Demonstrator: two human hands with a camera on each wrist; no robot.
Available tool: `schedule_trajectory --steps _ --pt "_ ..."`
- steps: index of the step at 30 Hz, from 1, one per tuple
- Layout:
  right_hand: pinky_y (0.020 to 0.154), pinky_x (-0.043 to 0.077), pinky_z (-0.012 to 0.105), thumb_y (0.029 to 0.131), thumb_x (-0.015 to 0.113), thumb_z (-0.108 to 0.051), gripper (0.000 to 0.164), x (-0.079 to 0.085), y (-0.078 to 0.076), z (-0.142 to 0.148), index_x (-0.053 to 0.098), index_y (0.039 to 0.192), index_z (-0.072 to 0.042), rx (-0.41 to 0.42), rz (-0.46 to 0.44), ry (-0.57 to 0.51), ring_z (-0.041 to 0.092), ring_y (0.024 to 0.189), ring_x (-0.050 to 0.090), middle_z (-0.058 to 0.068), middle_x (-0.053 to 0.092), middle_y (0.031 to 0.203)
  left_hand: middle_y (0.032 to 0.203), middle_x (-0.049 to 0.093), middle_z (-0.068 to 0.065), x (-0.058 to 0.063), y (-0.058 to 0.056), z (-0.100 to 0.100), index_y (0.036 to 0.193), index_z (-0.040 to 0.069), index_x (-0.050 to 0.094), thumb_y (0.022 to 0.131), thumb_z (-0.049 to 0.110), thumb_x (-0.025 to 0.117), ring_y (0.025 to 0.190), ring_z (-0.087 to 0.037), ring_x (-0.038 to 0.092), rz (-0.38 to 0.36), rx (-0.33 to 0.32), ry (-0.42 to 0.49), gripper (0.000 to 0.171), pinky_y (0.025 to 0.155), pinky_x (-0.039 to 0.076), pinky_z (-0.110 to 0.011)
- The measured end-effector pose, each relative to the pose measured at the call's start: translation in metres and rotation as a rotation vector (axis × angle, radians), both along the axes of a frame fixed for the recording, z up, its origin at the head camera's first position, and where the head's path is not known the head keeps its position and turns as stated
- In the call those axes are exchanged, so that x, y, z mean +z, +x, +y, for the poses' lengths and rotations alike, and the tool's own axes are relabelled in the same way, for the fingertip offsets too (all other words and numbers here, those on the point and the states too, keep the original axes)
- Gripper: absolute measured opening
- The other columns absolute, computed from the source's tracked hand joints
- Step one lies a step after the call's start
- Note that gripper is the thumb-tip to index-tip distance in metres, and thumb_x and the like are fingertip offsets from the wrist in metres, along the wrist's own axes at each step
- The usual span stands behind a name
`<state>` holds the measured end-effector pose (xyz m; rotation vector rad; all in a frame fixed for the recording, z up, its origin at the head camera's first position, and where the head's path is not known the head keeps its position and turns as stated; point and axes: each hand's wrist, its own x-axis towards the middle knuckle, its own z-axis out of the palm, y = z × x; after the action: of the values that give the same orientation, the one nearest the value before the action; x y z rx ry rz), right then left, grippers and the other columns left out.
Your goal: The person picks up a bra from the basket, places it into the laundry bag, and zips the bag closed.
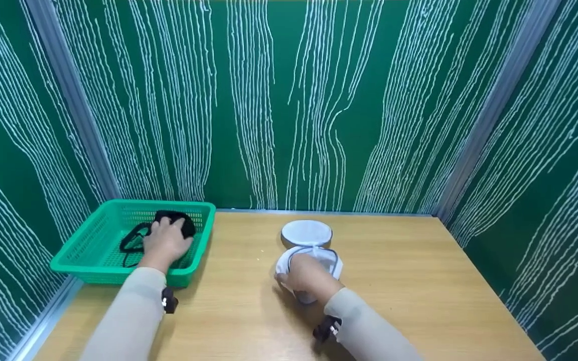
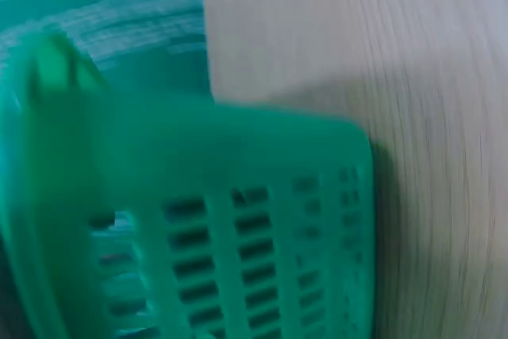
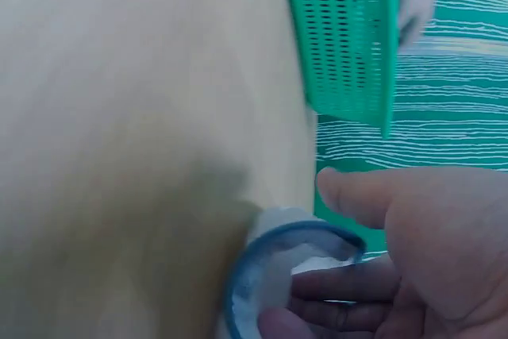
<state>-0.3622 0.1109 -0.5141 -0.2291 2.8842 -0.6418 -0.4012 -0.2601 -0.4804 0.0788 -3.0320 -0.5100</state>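
Note:
In the head view my left hand (image 1: 166, 243) is inside the green basket, its fingers over a black item with thin straps (image 1: 174, 218). The fingertips are hard to make out against the black. A white bag with a dark-trimmed round mouth (image 1: 335, 269) stands on the table, its round lid (image 1: 307, 233) folded back. My right hand (image 1: 311, 275) reaches into that mouth. In the right wrist view the fingers extend into the bag (image 3: 252, 275), while the thumb stands apart from the rim. What lies deep inside the bag is hidden.
The perforated green basket (image 1: 68, 268) stands at the table's left back corner. Green walls with white lines (image 1: 369, 125) rise behind and beside the wooden table (image 1: 419, 281). The left wrist view shows mainly the basket's side (image 2: 238, 148), blurred.

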Motion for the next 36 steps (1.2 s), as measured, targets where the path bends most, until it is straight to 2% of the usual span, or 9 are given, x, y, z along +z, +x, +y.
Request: schedule_trajectory --steps 4,7,11,15,21,25,28,34,36 --pt "0.061 0.052 0.034 0.104 0.079 -0.055 0.050 0.013 0.000 0.001 0.070 0.081 -0.012 0.016 0.046 -0.016 0.019 0.064 0.066 0.002 0.065 0.071 0.182 0.017 -0.038 -0.007 -0.001 -0.021 0.179 0.007 0.029 0.099 0.054 0.084 0.166 -0.068 0.017 -0.147 -0.021 0.011 0.107 0.118 0.025 -0.098" --pt "0.059 0.051 0.034 0.108 0.074 -0.059 0.054 0.022 0.001 0.004 0.073 0.080 -0.013 0.010 0.057 -0.017 0.019 0.063 0.067 0.002 0.065 0.070 0.184 0.015 -0.038 -0.013 -0.003 -0.034 0.180 0.008 0.028 0.091 0.055 0.092 0.167 -0.069 0.012 -0.219 -0.046 0.032 0.118 0.121 0.025 -0.096" --pt "0.069 0.062 0.040 0.109 0.074 -0.054 0.047 0.031 -0.003 0.014 0.084 0.093 -0.011 0.028 0.162 -0.023 0.021 0.076 0.075 0.004 0.080 0.087 0.179 0.030 -0.039 -0.020 -0.006 -0.045 0.176 0.005 0.036 0.089 0.048 0.095 0.163 -0.067 0.028 -0.252 -0.097 0.034 0.114 0.127 0.034 -0.083" --pt "0.086 0.068 0.046 0.107 0.079 -0.042 0.036 0.035 -0.014 0.035 0.086 0.104 -0.007 0.004 0.256 -0.059 0.026 0.093 0.080 0.009 0.086 0.105 0.174 0.040 -0.039 -0.008 0.001 -0.039 0.175 -0.001 0.034 0.094 0.030 0.093 0.159 -0.063 0.040 -0.288 -0.100 0.036 0.105 0.128 0.041 -0.075" --pt "0.091 0.065 0.049 0.107 0.079 -0.037 0.028 0.040 -0.031 0.079 0.087 0.110 -0.010 -0.121 0.230 -0.072 0.029 0.101 0.079 0.010 0.086 0.113 0.173 0.037 -0.043 -0.003 0.003 -0.034 0.176 -0.010 0.017 0.099 0.028 0.090 0.158 -0.063 0.042 -0.287 -0.087 0.013 0.113 0.129 0.041 -0.073" --pt "0.078 0.059 0.041 0.107 0.078 -0.037 0.027 0.039 -0.040 0.105 0.086 0.102 -0.011 -0.176 0.191 -0.094 0.025 0.088 0.073 0.006 0.084 0.102 0.158 0.059 -0.038 -0.003 0.003 -0.032 0.163 -0.010 0.048 0.100 0.028 0.089 0.143 -0.054 0.061 -0.295 -0.082 -0.001 0.084 0.124 0.049 -0.067" --pt "0.073 0.053 0.039 0.108 0.076 -0.038 0.032 0.034 -0.044 0.119 0.081 0.094 -0.010 -0.207 0.150 -0.097 0.024 0.082 0.066 0.007 0.078 0.093 0.132 0.075 -0.028 0.000 0.004 -0.030 0.132 -0.007 0.072 0.099 0.027 0.089 0.116 -0.042 0.069 -0.290 -0.078 -0.008 0.051 0.113 0.057 -0.064" --pt "0.097 0.063 0.052 0.109 0.074 -0.039 0.039 0.021 -0.045 0.133 0.078 0.117 -0.001 -0.234 0.030 -0.150 0.031 0.104 0.073 0.015 0.079 0.113 0.105 0.077 -0.019 -0.001 0.003 -0.030 0.101 -0.001 0.078 0.099 0.017 0.086 0.090 -0.032 0.063 -0.250 -0.060 -0.028 0.019 0.091 0.062 -0.054" --pt "0.096 0.064 0.051 0.109 0.075 -0.038 0.043 0.018 -0.045 0.134 0.077 0.123 0.002 -0.235 -0.003 -0.167 0.032 0.106 0.073 0.017 0.079 0.116 0.100 0.074 -0.017 -0.002 0.000 -0.030 0.092 0.003 0.075 0.099 0.011 0.080 0.086 -0.032 0.059 -0.235 -0.063 -0.045 0.012 0.084 0.058 -0.049"
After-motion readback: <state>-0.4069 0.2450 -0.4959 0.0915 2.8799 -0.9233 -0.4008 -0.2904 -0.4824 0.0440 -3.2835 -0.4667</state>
